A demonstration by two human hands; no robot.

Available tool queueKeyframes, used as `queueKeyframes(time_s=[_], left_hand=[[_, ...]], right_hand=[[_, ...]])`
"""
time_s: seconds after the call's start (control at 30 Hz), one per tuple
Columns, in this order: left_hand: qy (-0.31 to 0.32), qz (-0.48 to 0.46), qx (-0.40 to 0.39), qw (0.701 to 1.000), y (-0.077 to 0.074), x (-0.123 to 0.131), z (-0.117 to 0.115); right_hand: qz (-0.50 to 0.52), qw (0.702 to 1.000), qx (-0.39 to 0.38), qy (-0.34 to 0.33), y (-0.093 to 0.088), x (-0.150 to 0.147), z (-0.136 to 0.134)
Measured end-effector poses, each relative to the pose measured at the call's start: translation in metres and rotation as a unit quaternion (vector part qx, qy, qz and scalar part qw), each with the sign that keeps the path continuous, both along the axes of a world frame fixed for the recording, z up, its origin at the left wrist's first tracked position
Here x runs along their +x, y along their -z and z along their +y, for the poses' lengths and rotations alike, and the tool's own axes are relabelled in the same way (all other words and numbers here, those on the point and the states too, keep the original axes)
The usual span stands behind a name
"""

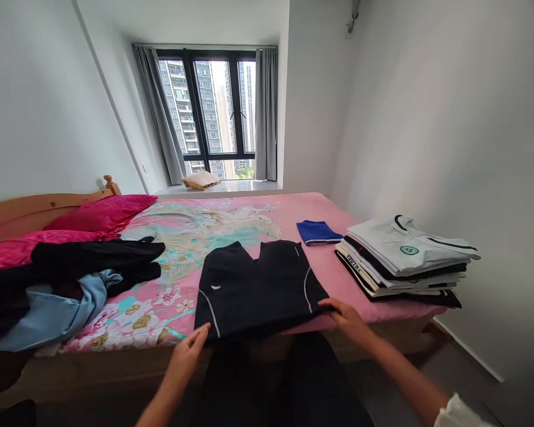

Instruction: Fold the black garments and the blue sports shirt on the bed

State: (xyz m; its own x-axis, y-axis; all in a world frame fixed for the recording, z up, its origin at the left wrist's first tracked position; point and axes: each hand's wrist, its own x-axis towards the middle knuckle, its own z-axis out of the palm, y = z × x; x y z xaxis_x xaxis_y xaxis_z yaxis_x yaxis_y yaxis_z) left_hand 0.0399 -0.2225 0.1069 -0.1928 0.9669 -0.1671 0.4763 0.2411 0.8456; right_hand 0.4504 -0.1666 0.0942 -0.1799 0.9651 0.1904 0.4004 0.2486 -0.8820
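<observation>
A pair of black shorts (pixel 258 284) with thin white curved piping lies spread over the near edge of the bed, its two legs pointing toward the window. At its near left corner, my left hand (pixel 190 347) pinches the edge between thumb and fingers. My right hand (pixel 345 317) grips the near right corner in the same way. Between the hands the near edge is pulled straight and lifted slightly over the bed's side. Right of the shorts lies a folded blue garment (pixel 318 232) with a white trim.
A tall stack of folded clothes (pixel 404 261), a white shirt on top, stands at the bed's right end. Loose black clothes (pixel 98 261) and a light blue garment (pixel 66 314) are heaped at left, near pink pillows (pixel 102 214). The floral bedsheet (pixel 196 228) covers the bed.
</observation>
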Motion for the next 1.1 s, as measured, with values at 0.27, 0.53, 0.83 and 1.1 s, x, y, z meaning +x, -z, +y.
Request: queueKeyframes(time_s=[0.27,0.53,0.83,1.1], left_hand=[[-0.103,-0.296,0.009,0.950,0.117,0.005,-0.058],[0.002,0.008,0.173,0.985,0.096,-0.004,-0.061],[0.021,0.254,0.371,0.893,0.063,-0.015,-0.058],[-0.032,0.057,0.242,0.968,-0.031,-0.021,-0.079]], right_hand=[[0.055,0.993,-0.070,0.084,0.101,0.004,-0.062],[0.055,0.994,-0.053,0.084,0.087,0.007,-0.062],[-0.106,0.983,0.116,0.091,0.041,0.023,-0.060],[0.023,0.999,-0.046,-0.008,-0.057,0.036,-0.079]])
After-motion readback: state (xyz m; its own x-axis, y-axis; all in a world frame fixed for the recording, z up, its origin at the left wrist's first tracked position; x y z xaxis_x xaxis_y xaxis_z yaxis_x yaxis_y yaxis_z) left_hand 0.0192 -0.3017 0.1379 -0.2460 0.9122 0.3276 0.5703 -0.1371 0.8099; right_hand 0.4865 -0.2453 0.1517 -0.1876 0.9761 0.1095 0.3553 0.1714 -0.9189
